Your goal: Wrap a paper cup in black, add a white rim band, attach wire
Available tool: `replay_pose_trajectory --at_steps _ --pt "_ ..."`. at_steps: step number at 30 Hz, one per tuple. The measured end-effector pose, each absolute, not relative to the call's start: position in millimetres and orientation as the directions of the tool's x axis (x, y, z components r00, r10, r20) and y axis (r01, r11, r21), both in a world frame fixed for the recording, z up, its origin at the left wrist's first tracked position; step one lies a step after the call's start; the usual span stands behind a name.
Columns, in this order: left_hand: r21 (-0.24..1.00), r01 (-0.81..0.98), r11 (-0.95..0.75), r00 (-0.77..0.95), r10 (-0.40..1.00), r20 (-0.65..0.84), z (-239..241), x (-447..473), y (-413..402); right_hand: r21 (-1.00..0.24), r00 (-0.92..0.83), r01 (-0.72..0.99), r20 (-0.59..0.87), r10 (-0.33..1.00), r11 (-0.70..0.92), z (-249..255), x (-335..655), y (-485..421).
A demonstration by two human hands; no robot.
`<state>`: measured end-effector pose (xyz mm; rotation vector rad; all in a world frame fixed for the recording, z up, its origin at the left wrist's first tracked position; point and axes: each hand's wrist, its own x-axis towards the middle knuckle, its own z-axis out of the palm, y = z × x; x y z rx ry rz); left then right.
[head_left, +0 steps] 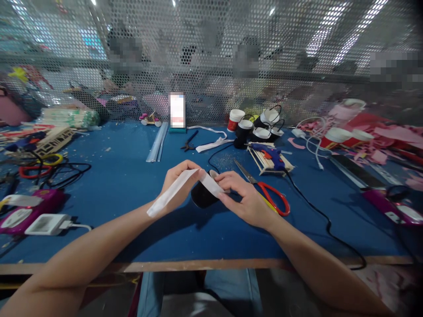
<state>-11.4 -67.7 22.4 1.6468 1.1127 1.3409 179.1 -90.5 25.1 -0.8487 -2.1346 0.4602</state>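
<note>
White strip (175, 190) — draped over black cup (201, 198), low over blue table (125, 176) | left hand (180, 169) pinches its middle, free end trailing toward wrist | right hand (246, 200) pinches other end against cup | judged light, limp, easily creased; best held near ends.

Head-worn, facing forward-down; table (125, 185) close

Blue-topped workbench (115, 185), perforated metal screen (211, 44) behind, bright strip lights (330, 35) beyond.
</note>
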Motion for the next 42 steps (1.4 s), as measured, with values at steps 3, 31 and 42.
replay_pose_trajectory --at_steps 3,31,42 --pt "0.911 0.194 -0.364 0.100 0.931 0.351 23 -12 -69 -0.571 -0.465 0.428 0.526 0.712 0.701 25 180 -89" --pt "0.936 0.182 -0.302 0.217 0.941 0.261 11 -11 -63 -0.586 -0.537 0.341 0.520 0.664 0.735 29 181 -95" --pt "0.970 0.045 -0.240 0.318 0.924 0.214 8 -9 -60 -0.526 -0.577 0.303 0.562 0.592 0.794 25 183 -96"
